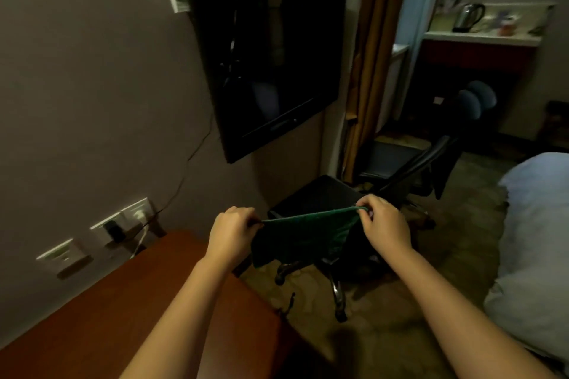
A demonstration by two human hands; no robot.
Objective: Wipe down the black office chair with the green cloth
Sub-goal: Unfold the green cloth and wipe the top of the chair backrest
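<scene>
A dark green, nubby square cloth hangs stretched in the lower middle of the frame, held by its top edge between two bare hands. The left hand pinches the cloth's left corner, fingers curled in tight against the thumb. The right hand pinches the right corner the same way, its knuckles turned up. The top hem runs taut from one hand to the other, and the rest of the cloth drops loosely below it.

Just behind the cloth, at frame centre, stands the black office chair with a padded seat. Its mesh back leans away toward the upper right, and its chrome star base with casters shows below the cloth on the patterned carpet.

A reddish-brown wooden desk fills the lower left. White wall sockets with plugs sit above it. A black flat television is mounted on the grey wall at upper centre. A white-covered bed lies at the right edge, and a steel kettle stands on a counter at upper right.
</scene>
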